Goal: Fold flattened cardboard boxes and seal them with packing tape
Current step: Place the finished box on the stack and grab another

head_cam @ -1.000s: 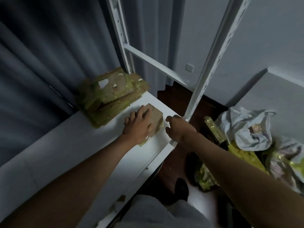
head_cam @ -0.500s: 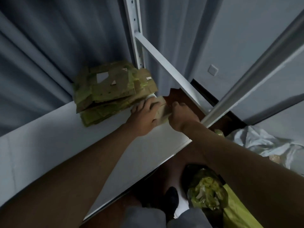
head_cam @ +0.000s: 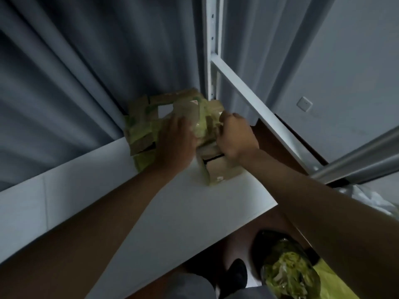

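Note:
A small brown cardboard box (head_cam: 223,172) with yellow-green tape stands near the right end of the white shelf (head_cam: 151,212). Its top part is blurred, and a dark gap shows in its side. My left hand (head_cam: 174,145) holds its left side with the fingers over the top. My right hand (head_cam: 235,137) grips its upper right edge with curled fingers. Right behind it, against the curtain, lies a stack of flattened cardboard boxes (head_cam: 141,128) with the same tape.
A white shelf post (head_cam: 212,50) and slanted crossbar (head_cam: 254,104) rise just behind my right hand. A grey curtain (head_cam: 86,72) hangs behind the shelf. On the floor below are a dark bag of yellow-green scraps (head_cam: 287,270) and my shoe (head_cam: 236,275).
Both hands moved with the small box toward the stack at the back of the shelf. The flat piece now stands partly opened. The camera tilted closer to the shelf.

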